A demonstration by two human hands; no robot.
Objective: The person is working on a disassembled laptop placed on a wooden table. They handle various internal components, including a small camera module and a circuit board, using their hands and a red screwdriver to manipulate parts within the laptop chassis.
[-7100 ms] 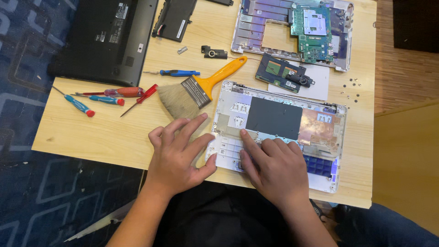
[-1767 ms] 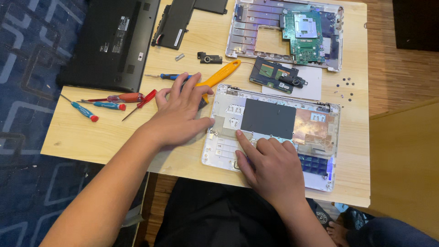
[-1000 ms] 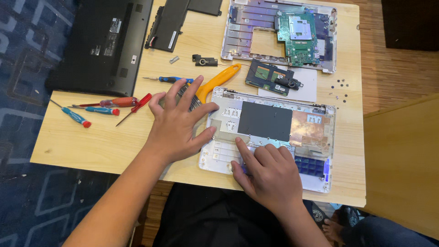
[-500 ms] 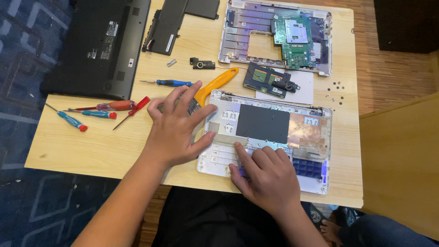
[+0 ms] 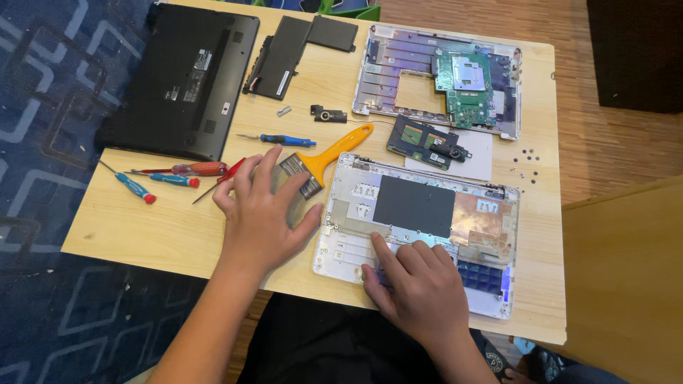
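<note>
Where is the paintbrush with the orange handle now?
In the head view, the paintbrush lies mid-table, bristles under the left hand, handle pointing toward the small circuit board.

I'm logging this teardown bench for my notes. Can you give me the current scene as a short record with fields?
Left hand: open, lying flat over the bristles of the paintbrush, which has an orange handle
Right hand: pressing flat on the near edge of the white laptop shell
Left of the brush: screwdrivers with red and blue handles
Far side: black laptop, second shell with green circuit board
Surface: wooden table
</note>
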